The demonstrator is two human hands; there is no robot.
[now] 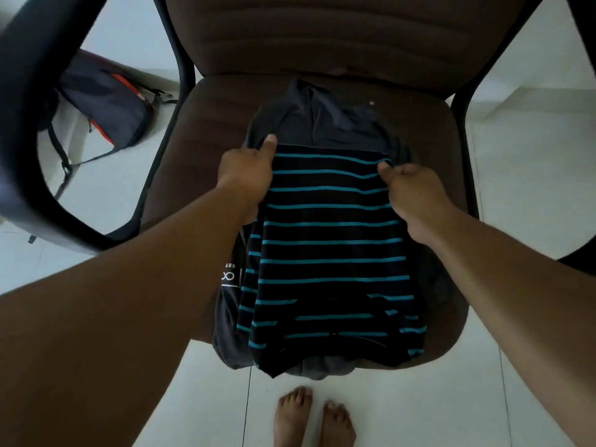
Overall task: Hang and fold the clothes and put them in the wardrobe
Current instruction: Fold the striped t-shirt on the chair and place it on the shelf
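Black shirt with teal stripes (pixel 332 253), folded, atop grey garments (pixel 325 124) on brown padded chair seat (pixel 200 162) | left hand (pixel 246 175) fingers curled, gripping its upper-left edge | right hand (pixel 416 195) clenched on its upper-right edge | dark backpack (pixel 106 101) on white tiled floor (pixel 532 188), left | bare feet (pixel 314 417) below.

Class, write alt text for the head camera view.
Both hands, left hand and right hand, grip the far edge of a black, teal-striped shirt lying atop grey clothes on a brown chair; a backpack lies on the floor.
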